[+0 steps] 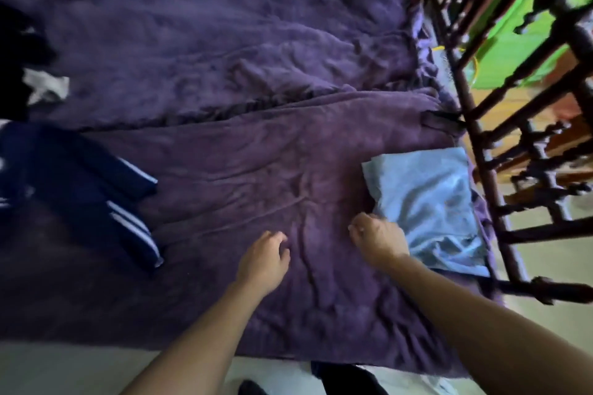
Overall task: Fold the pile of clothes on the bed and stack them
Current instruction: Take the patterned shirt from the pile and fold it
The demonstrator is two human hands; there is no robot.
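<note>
A folded light-blue garment (430,202) lies at about four o'clock in the view, on the near right corner of the bed. Its long side runs from near the foot edge away toward the far rail. It appears to be the start of the stack.

The right hand (375,240) sits against this garment's near left edge with its knuckles up and fingers clenched. Whether they pinch the cloth or only rest beside it cannot be told.

The left hand (263,261) hovers at six o'clock just above the purple blanket (256,154), fingers loosely curled and holding nothing.

At nine o'clock, well apart from both hands, lies an unfolded navy garment with white stripes (80,189). Its two striped ends point down toward five o'clock, roughly at the left hand. This is probably the next piece to fold. It lies to the left of the fingers, so the left hand is the nearer one, and the striped ends are the closest part to catch.

Further out, at ten o'clock, a dark heap of clothes (19,51) with a white piece (48,83) beside it waits at the frame's edge.

A dark turned-wood bed rail (500,170) runs along the right side, just past the blue garment.
</note>
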